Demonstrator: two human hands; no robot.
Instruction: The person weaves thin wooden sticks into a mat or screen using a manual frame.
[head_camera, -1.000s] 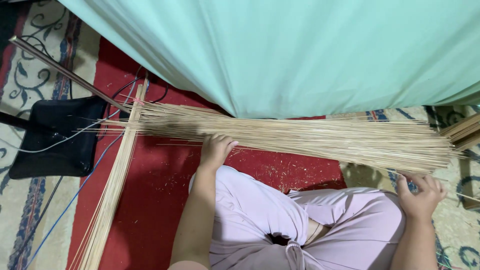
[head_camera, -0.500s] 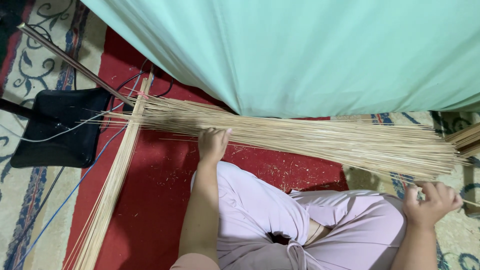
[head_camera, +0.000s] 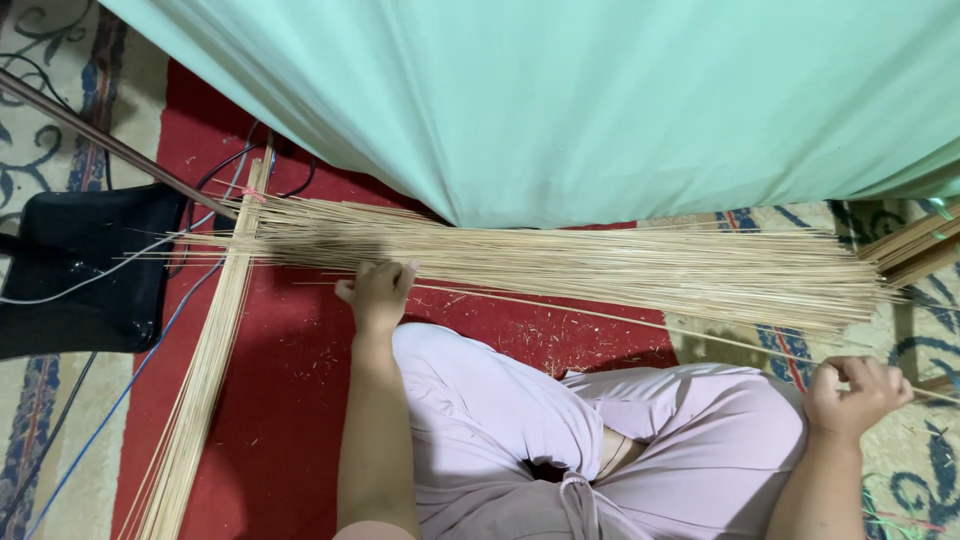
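1. Two hands work one stick (head_camera: 620, 318) lying on the red rug (head_camera: 290, 400) beside the bundle (head_camera: 600, 262).
2. Left hand (head_camera: 377, 293), fingers spread flat, pins the bundle steady.
3. Right hand (head_camera: 855, 395), fingers closed, pinches the stick's end.

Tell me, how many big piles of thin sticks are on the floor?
2. One bundle lies across in front of the knees, under the left hand. Another bundle runs down the red carpet at left. More may hide under the green cloth.
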